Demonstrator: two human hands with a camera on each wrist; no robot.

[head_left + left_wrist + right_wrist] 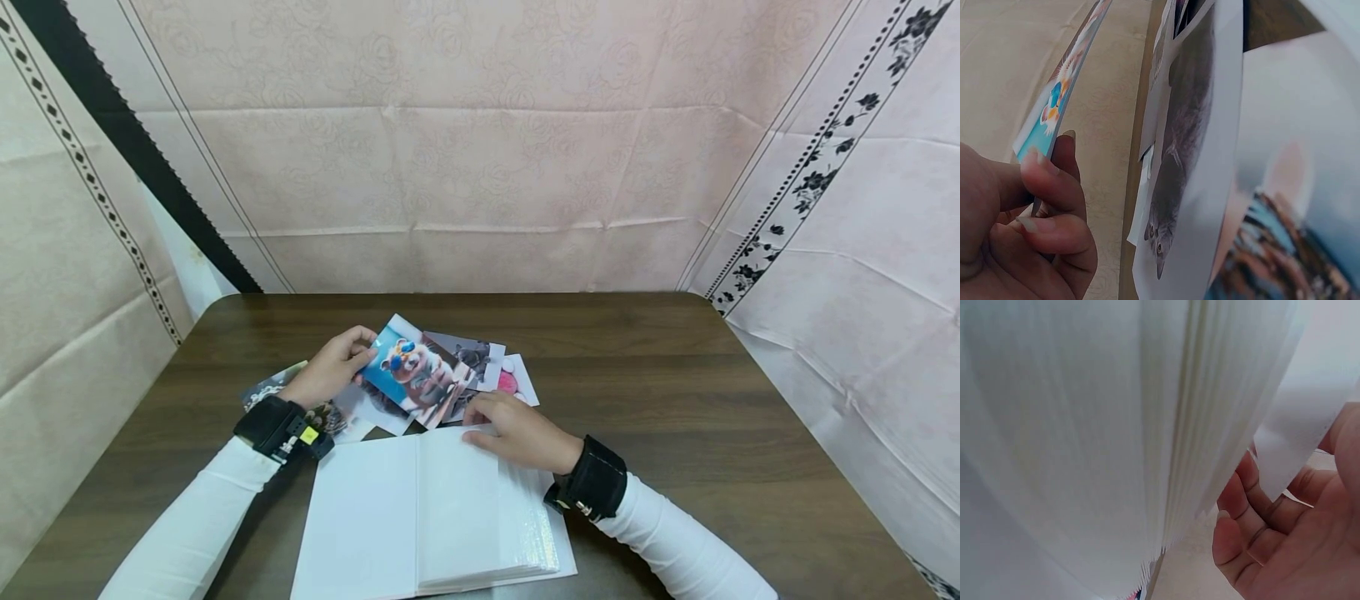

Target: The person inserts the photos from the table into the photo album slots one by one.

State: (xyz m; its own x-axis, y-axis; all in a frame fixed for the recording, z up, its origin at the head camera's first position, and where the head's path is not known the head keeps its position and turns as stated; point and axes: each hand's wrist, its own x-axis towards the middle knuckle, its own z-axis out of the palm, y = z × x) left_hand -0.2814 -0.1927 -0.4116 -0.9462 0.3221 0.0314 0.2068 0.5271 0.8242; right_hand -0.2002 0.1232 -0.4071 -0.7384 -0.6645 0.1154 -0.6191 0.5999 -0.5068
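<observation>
My left hand (330, 367) pinches a glossy photo print (416, 371) by its left edge, with a cartoon animal on a blue background. In the left wrist view, thumb and fingers close on that print's (1060, 94) edge, above the loose pictures. An open photo album (360, 508) with white pages lies in front of me. At its upper right edge, my right hand (525, 433) holds a page. The right wrist view has the corner of this clear-looking page (1291, 444) between thumb and fingers, beside the fanned stack of other sleeves (1166, 425).
Several loose prints lie overlapping behind the album, among them a grey cat picture (1175, 144) and one with a pink shape (510, 382). Another print (270, 385) lies partly under my left hand. All rest on a brown wooden table (675, 400), with patterned cloth (480, 167) hanging behind.
</observation>
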